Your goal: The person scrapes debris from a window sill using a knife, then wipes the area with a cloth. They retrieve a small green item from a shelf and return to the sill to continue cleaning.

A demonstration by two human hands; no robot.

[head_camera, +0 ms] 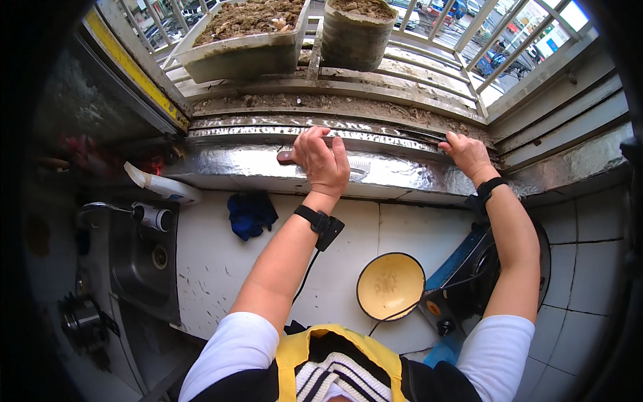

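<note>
My right hand grips a thin dark tool, perhaps a knife or scraper. Its narrow end lies along the dirty metal window track. Further left, my left hand is bent over the front rail of the same track, thumb apart from the fingers. Under that hand, on the foil-covered sill, lies a tool with a brown handle and a toothed metal blade. The hand hides the middle of this tool. Loose soil fills the ledge behind the track.
Beyond the track stand a soil-filled planter box and a cut plastic container, inside metal bars. On the counter are a blue cloth, a yellow bowl and a gas stove. Left are a white bottle and a sink.
</note>
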